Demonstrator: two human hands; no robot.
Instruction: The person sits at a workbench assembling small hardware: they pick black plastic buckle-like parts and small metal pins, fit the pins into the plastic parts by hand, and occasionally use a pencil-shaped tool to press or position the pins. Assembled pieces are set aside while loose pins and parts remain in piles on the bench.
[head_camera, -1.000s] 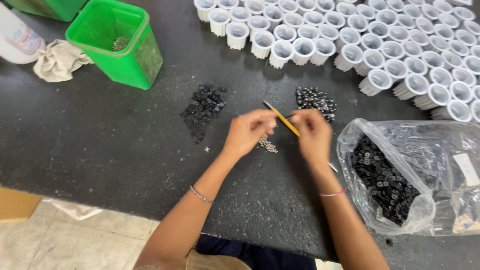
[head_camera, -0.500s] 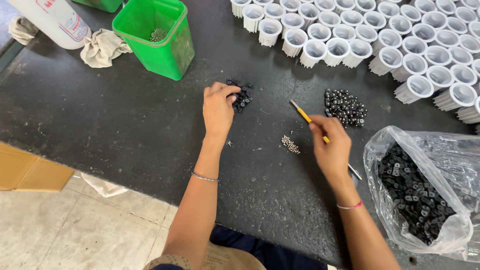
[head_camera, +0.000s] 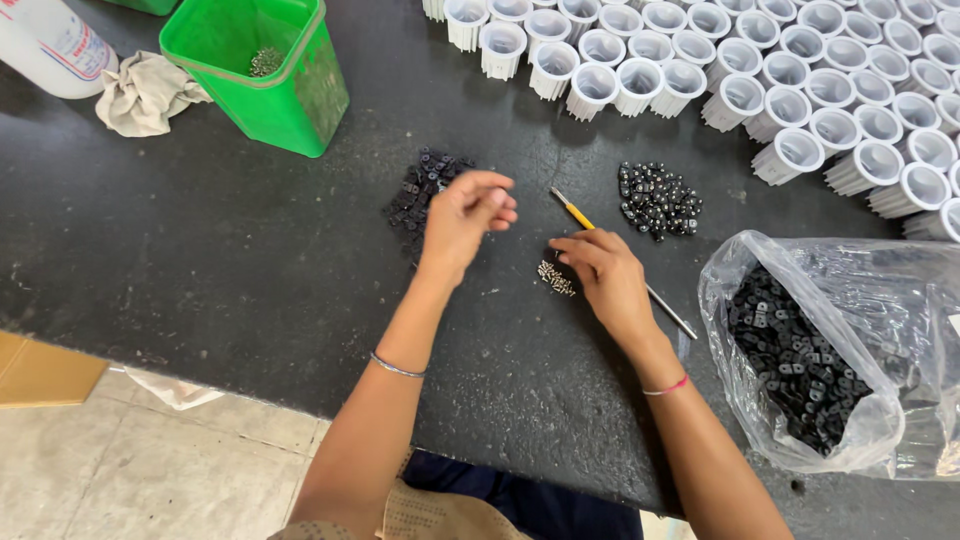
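My left hand (head_camera: 465, 215) hovers just right of a small pile of black plastic parts (head_camera: 422, 188), fingertips pinched together on what looks like one small black part. My right hand (head_camera: 607, 280) rests on the black table, holding a thin screwdriver (head_camera: 574, 211) with a yellow handle. The metal shaft sticks out behind the palm. The right fingertips touch a little heap of small silvery screws (head_camera: 555, 279). A second pile of dark, shiny round parts (head_camera: 658, 199) lies beyond the right hand.
Many white ribbed plastic cups (head_camera: 740, 70) stand in rows at the back right. A clear bag of black parts (head_camera: 800, 350) lies at the right. A green bin (head_camera: 262, 75), a rag (head_camera: 145, 92) and a white bottle (head_camera: 45, 45) sit at the back left. The table's edge (head_camera: 200, 385) runs near my body.
My left hand has lifted off the black parts pile and drawn back toward the right hand, fingers now pinched. My right hand has shifted to the screw heap.
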